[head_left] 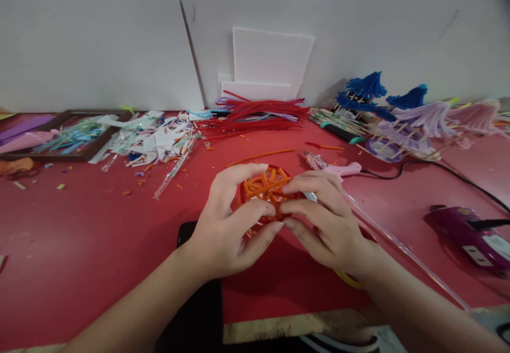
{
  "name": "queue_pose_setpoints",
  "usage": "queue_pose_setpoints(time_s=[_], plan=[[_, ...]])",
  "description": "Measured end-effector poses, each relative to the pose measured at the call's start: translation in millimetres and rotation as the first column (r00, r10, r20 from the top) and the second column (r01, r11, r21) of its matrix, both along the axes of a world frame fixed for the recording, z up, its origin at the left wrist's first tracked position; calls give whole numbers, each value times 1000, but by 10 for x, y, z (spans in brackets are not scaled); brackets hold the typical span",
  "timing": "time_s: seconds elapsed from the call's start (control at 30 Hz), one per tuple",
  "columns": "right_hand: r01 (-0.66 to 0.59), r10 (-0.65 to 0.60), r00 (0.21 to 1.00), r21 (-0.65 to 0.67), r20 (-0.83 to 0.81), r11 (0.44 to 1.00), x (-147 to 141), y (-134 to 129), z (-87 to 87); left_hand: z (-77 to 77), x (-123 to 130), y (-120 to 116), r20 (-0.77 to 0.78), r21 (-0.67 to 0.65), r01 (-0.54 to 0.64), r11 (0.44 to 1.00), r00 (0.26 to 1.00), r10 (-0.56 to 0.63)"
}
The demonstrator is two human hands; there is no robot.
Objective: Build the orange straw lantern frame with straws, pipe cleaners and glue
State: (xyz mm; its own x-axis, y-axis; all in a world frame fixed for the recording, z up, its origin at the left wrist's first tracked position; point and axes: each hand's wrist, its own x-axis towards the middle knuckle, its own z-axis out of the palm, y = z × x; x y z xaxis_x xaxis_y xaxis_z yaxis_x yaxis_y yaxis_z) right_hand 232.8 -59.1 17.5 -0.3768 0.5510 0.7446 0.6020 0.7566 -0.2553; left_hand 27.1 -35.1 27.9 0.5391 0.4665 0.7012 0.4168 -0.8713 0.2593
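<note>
Between my two hands is a round, lattice-like piece made of orange pipe cleaners (266, 182), with a darker red-orange rim. My left hand (225, 225) curls around its left side, thumb and fingers pressing near its lower edge. From the right, my right hand (332, 220) pinches the same edge, its thumb tip close to my left thumb. The fingers hide much of the piece's lower part. Just beyond lie a loose orange pipe cleaner (261, 156) and a pink hot glue gun (337, 168). Part of a yellow curved thing (350, 280) shows beneath my right wrist.
Red pipe cleaners (255, 124) are heaped at the back before white boards (273, 58). Scraps (159, 135) and a brown frame (75, 156) lie left. Blue (364, 84) and lilac pipe-cleaner models (422, 122) stand right, near a purple power strip (470, 236). A clear stick (406, 252) slants across.
</note>
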Motion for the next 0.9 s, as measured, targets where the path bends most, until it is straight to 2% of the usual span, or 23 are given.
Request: queue_pose_setpoints(time_s=[0.17,0.27,0.6,0.77,0.83,0.9], plan=[[-9,6,999,-70,-39,997,-25,-29,28,-39,19,-7,64,-29,18,999,998,-16],[18,-22,998,-67,-54,998,-27,-32,36,-69,16,2,108,-46,22,999,994,-17],[-11,11,1000,-38,-25,999,49,68,63,-76,-89,92,2,87,-53,995,999,53],[-34,30,997,-57,-71,998,83,78,45,-116,-113,110,85,92,-92,991,993,84],[36,-48,985,-74,-167,997,163,118,57,-137,-130,125,117,43,-81,996,990,75],[185,-206,938,-101,-277,978,277,220,82,-172,-139,141,149,-90,-35,995,988,48]])
